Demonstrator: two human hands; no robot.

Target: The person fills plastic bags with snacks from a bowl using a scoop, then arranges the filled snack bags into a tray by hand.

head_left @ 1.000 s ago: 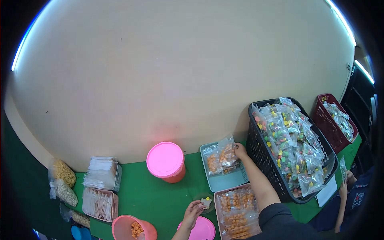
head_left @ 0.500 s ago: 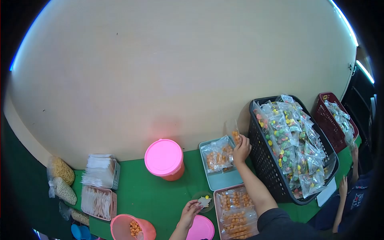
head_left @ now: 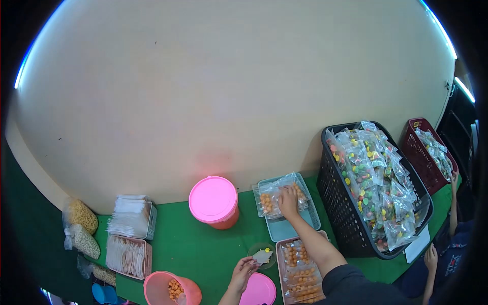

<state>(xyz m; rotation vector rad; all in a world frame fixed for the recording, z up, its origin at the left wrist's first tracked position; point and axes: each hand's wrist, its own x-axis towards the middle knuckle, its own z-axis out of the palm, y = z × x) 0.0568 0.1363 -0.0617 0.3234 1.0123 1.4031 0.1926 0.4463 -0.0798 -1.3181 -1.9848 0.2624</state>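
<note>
My right hand [head_left: 288,200] rests on clear bags of orange balls [head_left: 267,201] in the blue-grey tray [head_left: 287,231]; its fingers are bent over a bag. Near the front edge, my left hand [head_left: 246,266] pinches a small whitish piece [head_left: 262,256] over a small round dish [head_left: 273,260] with yellow bits. A pink tray [head_left: 280,264] of similar filled bags lies below the blue-grey one. Beside my left hand is a flat pink lid [head_left: 259,291].
Pink-lidded bucket [head_left: 213,199], open bucket of orange balls [head_left: 176,288], packet trays [head_left: 131,218] at left, black basket [head_left: 330,188] of candy bags at right. A co-worker's hand [head_left: 430,257] is near a white sheet [head_left: 418,245]; their other hand touches the maroon basket [head_left: 414,142].
My right hand has lifted a bag, then moved left and down onto the bags in the blue-grey tray. My left hand has barely moved. The co-worker's one hand reached to the maroon basket.
</note>
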